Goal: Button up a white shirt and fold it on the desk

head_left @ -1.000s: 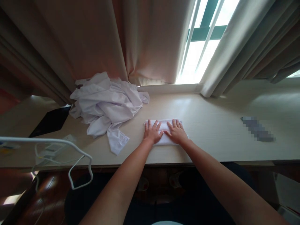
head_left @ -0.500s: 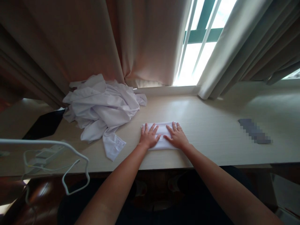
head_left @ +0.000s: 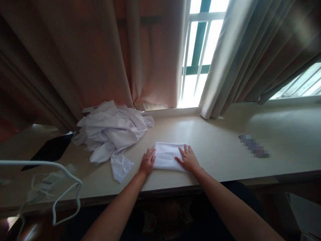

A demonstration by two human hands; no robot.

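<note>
A white cloth folded into a flat rectangle [head_left: 166,156] lies on the pale desk in front of me. My left hand [head_left: 147,161] rests at its left edge, fingers stretched forward and nearly together. On the cloth's right end my right hand [head_left: 188,159] lies flat with its fingers spread. Neither hand grips anything. To the left, a crumpled heap of white cloth [head_left: 112,125], which looks like shirts, sits near the curtain, one end trailing toward the desk's front edge.
A black flat item [head_left: 51,149] lies left of the heap. A white power strip [head_left: 51,180] and a looped white cable [head_left: 56,164] are at front left. A small blurred-out object [head_left: 254,146] lies on the desk [head_left: 220,144] at right. Curtains [head_left: 155,67] hang behind.
My left hand has slid left from the top of the folded cloth to its left edge. My right hand stays on the right end. The camera view has tilted up a little.
</note>
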